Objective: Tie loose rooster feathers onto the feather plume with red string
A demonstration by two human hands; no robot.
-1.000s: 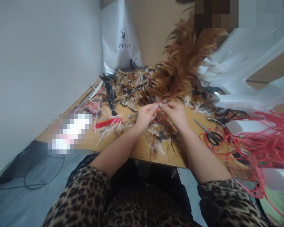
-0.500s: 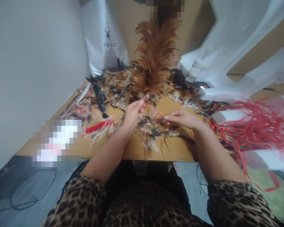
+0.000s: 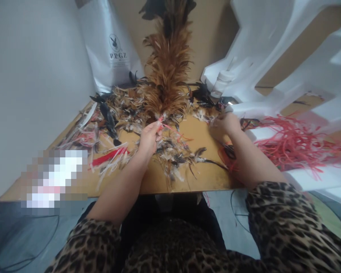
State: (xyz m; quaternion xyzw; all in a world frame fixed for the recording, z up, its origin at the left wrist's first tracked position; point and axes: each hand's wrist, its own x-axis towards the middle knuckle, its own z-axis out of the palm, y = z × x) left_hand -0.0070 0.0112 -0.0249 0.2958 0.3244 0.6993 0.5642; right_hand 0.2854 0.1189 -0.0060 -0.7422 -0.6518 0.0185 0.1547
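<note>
My left hand (image 3: 151, 138) is closed around the near end of a long brown feather duster (image 3: 167, 64). The duster points away from me across the table, and its far end has black feathers. From my left fingers a thin red string (image 3: 170, 126) trails loose to the right. My right hand (image 3: 227, 123) is away from the string, over the right back of the table beside a small pile of pale and brown feathers (image 3: 203, 114). Its fingers are blurred and partly hidden, so what they touch cannot be made out.
Loose feathers (image 3: 176, 159) lie on the table before me. On the left are black feathers (image 3: 109, 121) and a red strip bundle (image 3: 108, 157). A tangle of red string (image 3: 295, 142) sits right, over white foam. A white bottle (image 3: 221, 84) and a printed bag (image 3: 110, 53) stand behind.
My right hand has let go of the red string and moved right and away from me. My left hand still grips the duster's end. The view has shifted slightly.
</note>
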